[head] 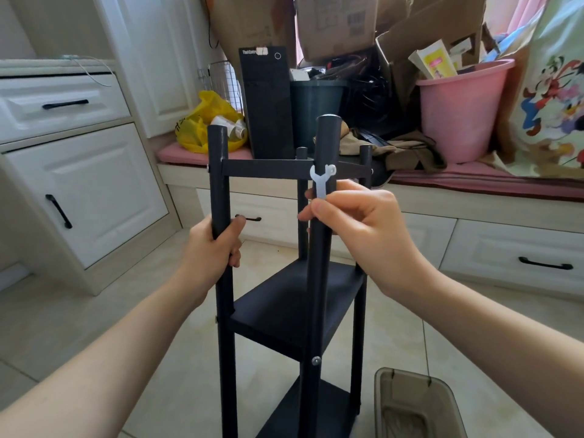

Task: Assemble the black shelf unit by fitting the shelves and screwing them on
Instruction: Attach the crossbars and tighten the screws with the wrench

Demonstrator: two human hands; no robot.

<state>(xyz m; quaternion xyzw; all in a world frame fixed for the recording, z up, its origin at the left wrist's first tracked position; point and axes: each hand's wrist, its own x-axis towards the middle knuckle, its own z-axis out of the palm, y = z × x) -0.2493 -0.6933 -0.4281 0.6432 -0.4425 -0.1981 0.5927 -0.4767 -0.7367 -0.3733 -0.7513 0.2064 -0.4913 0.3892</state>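
From the head camera, the black shelf unit (294, 308) stands upright on the tiled floor (94, 317), directly in front of the person and between their forearms. The left hand (218, 245) has its grip wrapped fully round the front-left post (218, 159), fingers curled behind and thumb in front. The right hand (357, 222) pinches the handle of a small white wrench (320, 180) between thumb and fingertips. The wrench's forked head sits against the front-right post (325, 143), level with the top shelf (268, 168).

The wrench looks like thin moulded plastic, flat and pale, so I judge it may flex or slip off the fastener under firm turning and round it. The fastener itself is hidden behind the wrench head. The posts are smooth, matt black tubes with capped round ends, and a tight grip could slide down one. The unit is tall and narrow, so a sideways push from the wrench could rock it if the left hand eases. The top shelf shows only its thin front edge, so I cannot tell whether it sits level. If it is skewed, the screw may bind.

The middle and bottom shelf (316, 412) are flat, matt black rectangular boards. A round silver screw head (316, 361) shows on the front-right post beside the middle shelf. A translucent brown plastic bin (410, 403) sits on the floor near the unit's right foot.
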